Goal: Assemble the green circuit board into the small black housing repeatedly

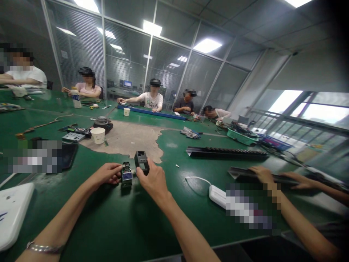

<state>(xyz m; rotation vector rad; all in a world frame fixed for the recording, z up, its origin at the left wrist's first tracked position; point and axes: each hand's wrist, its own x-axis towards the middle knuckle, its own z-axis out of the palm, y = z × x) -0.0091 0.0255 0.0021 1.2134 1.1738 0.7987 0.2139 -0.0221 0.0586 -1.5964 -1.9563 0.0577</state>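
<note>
My left hand [108,173] has its fingers closed on the left edge of a small circuit board module [127,177], which carries a blue-violet rectangular part. Close by, my right hand [153,178] grips a black plastic housing [141,160] with rectangular openings, thumb on the near side and fingers along its right. The two parts are side by side with a narrow gap, just above or on the green table [109,225]; I cannot tell which. A metal bracelet [45,248] is around my left wrist.
A paper cup [98,135] and electronic parts [76,134] stand beyond my left hand. To the right are a white power bank [216,194] with a cable, a black rail [227,153] and a co-worker's hands [263,176] on another rail. Several people sit across the table.
</note>
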